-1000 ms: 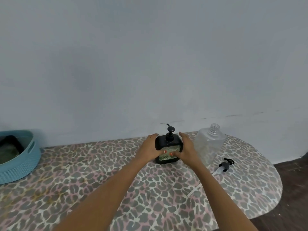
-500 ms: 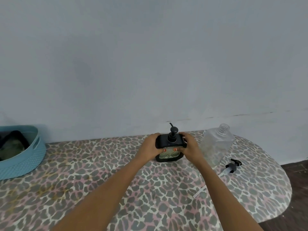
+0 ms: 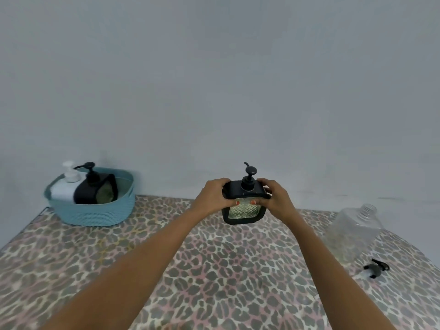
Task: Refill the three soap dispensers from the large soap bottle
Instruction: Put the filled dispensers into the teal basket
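Over a leopard-print table point(image 3: 214, 270) by a plain grey wall point(image 3: 214, 79), the left hand point(image 3: 212, 196) and right hand point(image 3: 278, 198) clasp the black dispenser point(image 3: 244, 211) at its top corners, probably to carry it level. Left of it a blue basket point(image 3: 95, 213) half hides two more dispensers point(image 3: 90, 194); right of it the uncapped large soap bottle point(image 3: 352, 232) is blurred, its level unclear.

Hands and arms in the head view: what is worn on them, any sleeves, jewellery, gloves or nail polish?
Neither the left hand nor the right hand wears a glove. Both forearms are bare to the frame edge: no sleeves, watch or bracelet. No ring is visible. The thumbnails are painted orange-red.
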Demonstrator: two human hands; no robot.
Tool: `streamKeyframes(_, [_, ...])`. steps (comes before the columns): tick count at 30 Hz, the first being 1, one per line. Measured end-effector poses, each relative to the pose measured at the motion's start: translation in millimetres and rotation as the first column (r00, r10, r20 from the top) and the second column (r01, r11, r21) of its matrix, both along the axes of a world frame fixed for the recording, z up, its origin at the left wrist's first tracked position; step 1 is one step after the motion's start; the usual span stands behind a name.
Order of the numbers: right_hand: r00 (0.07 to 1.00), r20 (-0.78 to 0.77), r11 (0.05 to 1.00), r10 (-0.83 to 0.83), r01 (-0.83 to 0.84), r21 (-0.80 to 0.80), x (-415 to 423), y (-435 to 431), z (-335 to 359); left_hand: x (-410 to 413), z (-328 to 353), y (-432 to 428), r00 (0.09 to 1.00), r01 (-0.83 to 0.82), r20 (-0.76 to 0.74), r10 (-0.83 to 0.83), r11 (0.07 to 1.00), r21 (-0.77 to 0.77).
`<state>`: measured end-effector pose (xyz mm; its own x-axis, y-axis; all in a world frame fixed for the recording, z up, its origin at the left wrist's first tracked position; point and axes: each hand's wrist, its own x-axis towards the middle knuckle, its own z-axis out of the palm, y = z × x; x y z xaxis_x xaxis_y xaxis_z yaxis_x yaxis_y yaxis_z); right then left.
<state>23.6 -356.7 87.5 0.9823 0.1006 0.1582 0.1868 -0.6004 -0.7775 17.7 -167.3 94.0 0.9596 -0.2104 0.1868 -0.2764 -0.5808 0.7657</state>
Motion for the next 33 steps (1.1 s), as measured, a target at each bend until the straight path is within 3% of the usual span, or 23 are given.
streamKeyframes(9, [0.973, 0.028, 0.973, 0.23, -0.23, -0.015, 22, 109, 44, -21, 43, 104, 0.978, -0.203, 0.053, 0.202, 0.979, 0.014])
streamKeyframes(21, [0.866, 0.008, 0.861, 0.501, -0.497, -0.103, 66, 244, 62, -21, 51, 219, 0.893, -0.445, 0.067, 0.446, 0.895, -0.021])
streamKeyframes(33, [0.776, -0.121, 0.735, 0.62, -0.627, -0.257, 120, 308, 53, -8, 24, 248, 0.766, -0.635, 0.07, 0.639, 0.769, -0.076])
